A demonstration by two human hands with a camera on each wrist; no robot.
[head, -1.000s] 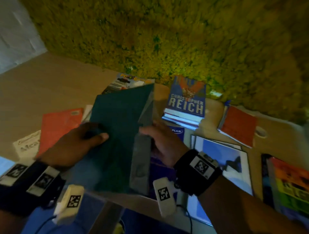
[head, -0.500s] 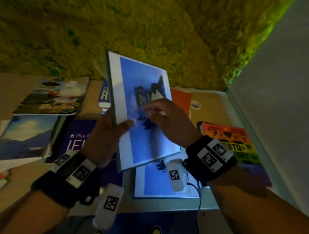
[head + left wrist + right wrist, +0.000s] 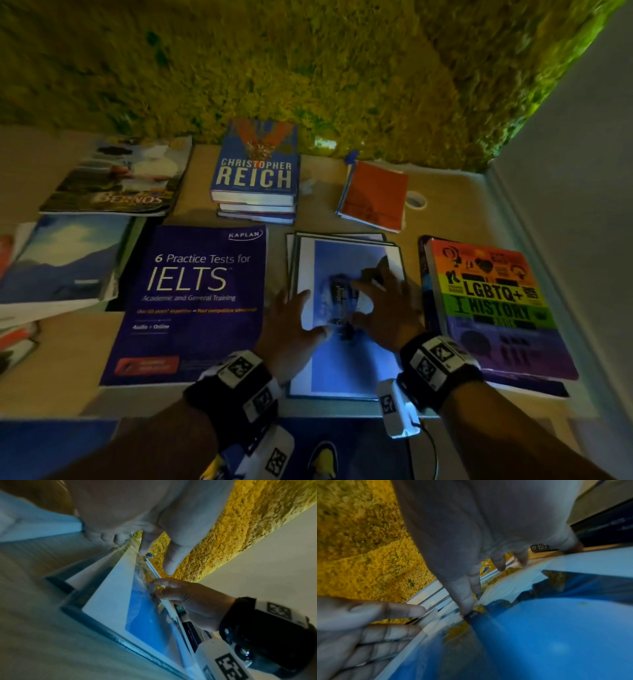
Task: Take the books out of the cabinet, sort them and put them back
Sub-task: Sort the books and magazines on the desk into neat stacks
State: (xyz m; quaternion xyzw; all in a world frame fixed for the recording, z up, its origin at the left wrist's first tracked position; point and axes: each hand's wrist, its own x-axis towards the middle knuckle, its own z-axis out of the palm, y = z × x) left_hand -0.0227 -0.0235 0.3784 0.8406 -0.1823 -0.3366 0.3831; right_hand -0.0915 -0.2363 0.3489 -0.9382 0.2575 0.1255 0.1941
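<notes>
Head view: both hands rest on a blue book with a white border (image 3: pixel 346 363), which lies flat on top of a small stack of like books on the table (image 3: pixel 51 346). Left hand (image 3: pixel 291 329) lies on the book's left margin, fingers spread and straight; right hand (image 3: pixel 383 308) lies on the cover's right part, fingers relaxed, holding nothing. Just left of the stack lies a purple IELTS book (image 3: pixel 195 301); just right, a rainbow LGBTQ+ History book (image 3: pixel 496 308). Behind stand a pile topped by a Christopher Reich novel (image 3: pixel 255 168), an orange booklet (image 3: pixel 373 195) and a magazine (image 3: pixel 120 174). A mossy green wall (image 3: pixel 308 68) backs the table. Left wrist view: the left hand's fingers (image 3: pixel 142 543) extend over the blue book (image 3: pixel 111 595); the right hand (image 3: pixel 192 601) lies at its far edge. Right wrist view: the right hand's fingertips (image 3: pixel 465 601) touch the glossy blue cover (image 3: pixel 556 628); the left hand (image 3: pixel 359 628) lies flat, fingers straight.
</notes>
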